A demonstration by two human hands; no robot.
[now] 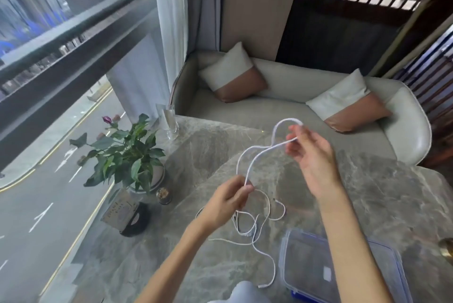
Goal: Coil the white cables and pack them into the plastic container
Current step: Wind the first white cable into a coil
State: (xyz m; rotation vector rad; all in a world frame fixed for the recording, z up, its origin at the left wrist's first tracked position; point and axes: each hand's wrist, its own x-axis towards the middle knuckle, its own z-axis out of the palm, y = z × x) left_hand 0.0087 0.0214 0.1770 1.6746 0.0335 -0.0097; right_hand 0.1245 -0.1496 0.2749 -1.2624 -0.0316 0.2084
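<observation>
Watching the head view from my desk, which is the only camera I've got. My left hand [228, 201] sits low and close in, thumb and forefinger pressed together on the white cable [255, 155], with the other fingers curled behind them. The right hand [312, 155] is higher and further out. Its fingers are mostly fanned apart, with the thumb and one fingertip nipping the same cable just under a small loop that arcs over them.

Between the two pinches, two strands run on a slant, up and away from the left fingers to the right ones, so that's the long axis. The rest of the slack is a loose tangle [255, 226] on the table [201, 155], just below the left fingers and well apart from the right ones. I can't tell whether it's one cable or several.

The plastic container [304, 261] lies under the right forearm, back toward me from those fingers. I reckon the next wrap means bringing the right-hand loop down to the left pinch.
</observation>
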